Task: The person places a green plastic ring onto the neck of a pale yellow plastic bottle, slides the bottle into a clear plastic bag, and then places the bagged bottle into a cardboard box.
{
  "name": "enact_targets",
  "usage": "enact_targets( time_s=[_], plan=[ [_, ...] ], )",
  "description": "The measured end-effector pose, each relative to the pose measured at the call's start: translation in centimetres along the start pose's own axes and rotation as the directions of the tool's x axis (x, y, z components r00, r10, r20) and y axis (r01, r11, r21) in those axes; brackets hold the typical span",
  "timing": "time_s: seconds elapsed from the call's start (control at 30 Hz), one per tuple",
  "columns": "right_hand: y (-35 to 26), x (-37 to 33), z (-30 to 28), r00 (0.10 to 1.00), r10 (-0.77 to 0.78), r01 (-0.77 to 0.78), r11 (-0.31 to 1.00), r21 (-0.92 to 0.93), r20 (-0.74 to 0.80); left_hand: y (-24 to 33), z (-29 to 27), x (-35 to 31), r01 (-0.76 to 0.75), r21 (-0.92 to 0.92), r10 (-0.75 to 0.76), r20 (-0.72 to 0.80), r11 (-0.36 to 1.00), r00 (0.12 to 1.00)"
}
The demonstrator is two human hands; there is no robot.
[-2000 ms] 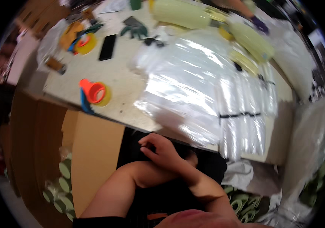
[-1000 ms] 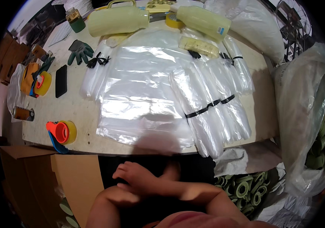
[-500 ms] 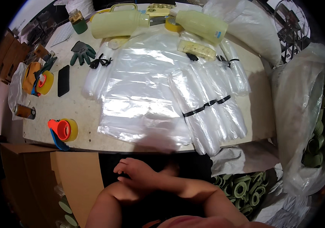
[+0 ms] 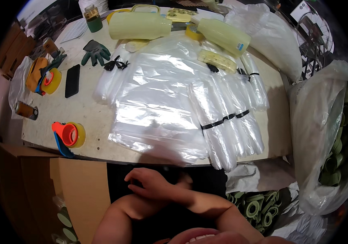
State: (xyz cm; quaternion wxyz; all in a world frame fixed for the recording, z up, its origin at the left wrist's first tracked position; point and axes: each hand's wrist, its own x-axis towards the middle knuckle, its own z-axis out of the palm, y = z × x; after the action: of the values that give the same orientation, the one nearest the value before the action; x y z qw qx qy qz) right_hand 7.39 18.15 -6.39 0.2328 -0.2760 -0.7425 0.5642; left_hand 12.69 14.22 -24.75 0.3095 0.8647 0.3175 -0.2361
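My forearms cross in front of the table edge, the right over the left. My right hand (image 4: pixel 149 182) rests at the left of the crossing, empty, its fingers loosely bent and apart from the thumb. Only a bit of my left hand (image 4: pixel 185 179) shows beyond the right wrist; its fingers are mostly hidden. Nearest on the table is a flat stack of clear plastic bags (image 4: pixel 157 97). Right of it lie rolled bundles of clear bags (image 4: pixel 218 122), bound with black ties. Neither hand touches these.
Tape dispensers (image 4: pixel 71 135), a phone (image 4: pixel 72 81) and a work glove (image 4: pixel 96 52) lie at the left. Pale yellow jugs (image 4: pixel 139 25) lie at the back. A cardboard box (image 4: pixel 80 187) stands below left; green plastic rings (image 4: pixel 259 207) and a large plastic sack (image 4: pixel 316 110) are right.
The view has shifted slightly, so table things sit a little lower and mostly further right. My arms stay crossed; the right hand's fingers have shifted slightly.
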Motion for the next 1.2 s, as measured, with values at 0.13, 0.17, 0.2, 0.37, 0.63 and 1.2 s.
enact_targets(
  time_s=[0.13,0.17,0.2,0.37,0.63,1.2],
  plan=[
    [0.13,0.08,-0.01,1.0,-0.018,0.018,1.0,0.015,0.001,-0.08,0.06,-0.09,0.004,-0.012,-0.004,-0.008,1.0,1.0],
    [0.23,0.19,0.01,0.999,-0.05,0.05,0.999,-0.002,-0.013,-0.11,-0.03,-0.09,0.003,-0.012,-0.004,-0.009,1.0,1.0],
    [0.25,0.21,0.04,0.999,-0.047,0.047,0.999,0.002,-0.005,-0.09,-0.07,-0.12,0.005,-0.012,-0.005,-0.009,1.0,1.0],
    [0.37,0.1,0.03,0.997,-0.072,0.072,0.997,-0.014,-0.01,-0.01,-0.26,-0.2,0.006,-0.005,-0.006,-0.015,1.0,1.0],
    [0.19,-0.05,0.14,0.997,-0.075,0.075,0.997,-0.028,0.015,-0.07,0.0,-0.47,0.025,-0.01,-0.025,-0.014,1.0,1.0],
    [0.39,-0.22,-0.22,0.998,-0.058,0.059,0.997,-0.053,0.021,0.38,-0.57,0.07,0.016,-0.022,-0.017,-0.016,1.0,1.0]
  ],
)
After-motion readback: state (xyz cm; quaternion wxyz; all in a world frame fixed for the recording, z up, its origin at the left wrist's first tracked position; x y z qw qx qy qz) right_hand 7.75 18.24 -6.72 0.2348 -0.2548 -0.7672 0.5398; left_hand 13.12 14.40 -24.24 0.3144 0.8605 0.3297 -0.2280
